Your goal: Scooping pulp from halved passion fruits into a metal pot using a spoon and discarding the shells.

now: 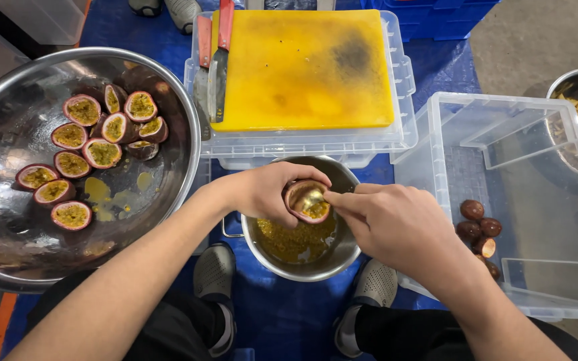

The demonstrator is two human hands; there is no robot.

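Centrally, the left hand (262, 190) grips a halved passion fruit (308, 200) over the pulp pot (349, 257) (right hand (396, 224) pinched closed, scooping inside it).

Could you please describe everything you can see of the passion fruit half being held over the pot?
The passion fruit half has a dark purple rind, a pale pink inner rim and yellow, seedy pulp. The left hand cups it with the cut face tilted toward the camera, above a metal pot holding yellow pulp. The right hand has its fingertips at the rim; a shiny metal utensil, probably a spoon, shows inside the cavity.
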